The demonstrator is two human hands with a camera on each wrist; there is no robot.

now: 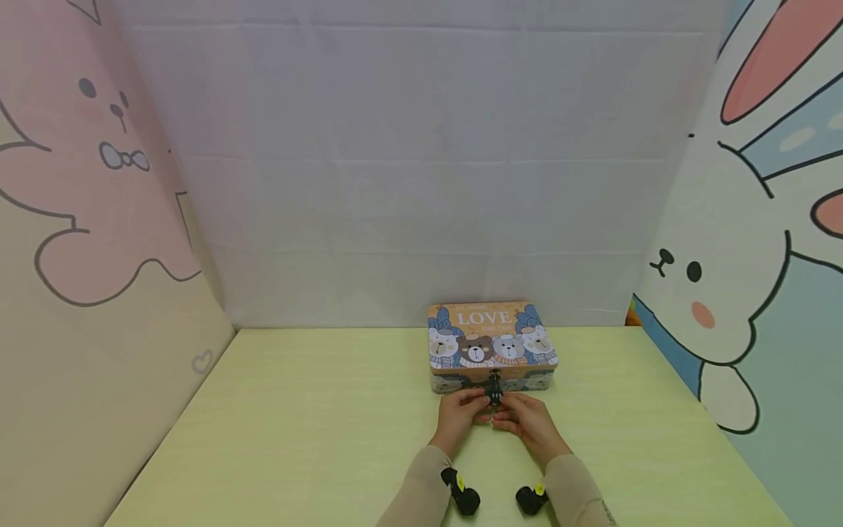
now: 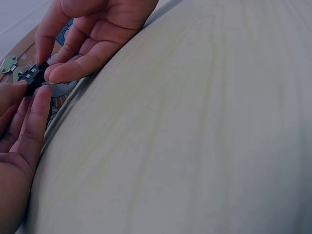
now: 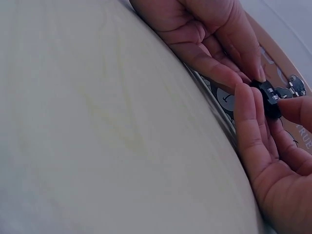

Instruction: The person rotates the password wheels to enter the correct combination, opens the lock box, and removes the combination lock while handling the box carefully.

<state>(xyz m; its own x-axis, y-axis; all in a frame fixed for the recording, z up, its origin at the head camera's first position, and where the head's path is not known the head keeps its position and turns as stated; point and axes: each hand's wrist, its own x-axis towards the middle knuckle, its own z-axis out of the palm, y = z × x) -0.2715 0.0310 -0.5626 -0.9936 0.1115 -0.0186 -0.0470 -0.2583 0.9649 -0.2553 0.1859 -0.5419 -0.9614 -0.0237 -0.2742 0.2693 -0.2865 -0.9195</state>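
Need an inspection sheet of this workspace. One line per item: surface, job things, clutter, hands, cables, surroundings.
Surface: pale table, faint streaks.
Box: lid down, bears and "LOVE" on top; near the table's back edge.
Lock: black, at the box's front by the metal clasp; cannot tell whether fastened.
Clutter: nothing seen.
Left hand: pinches the lock.
Right hand: pinches the lock from the other side.
Cables: nothing seen.
Surroundings: white backdrop behind; cartoon-printed left wall and right wall.

Black lock (image 2: 32, 78) partly behind fingers (image 2: 41, 103)
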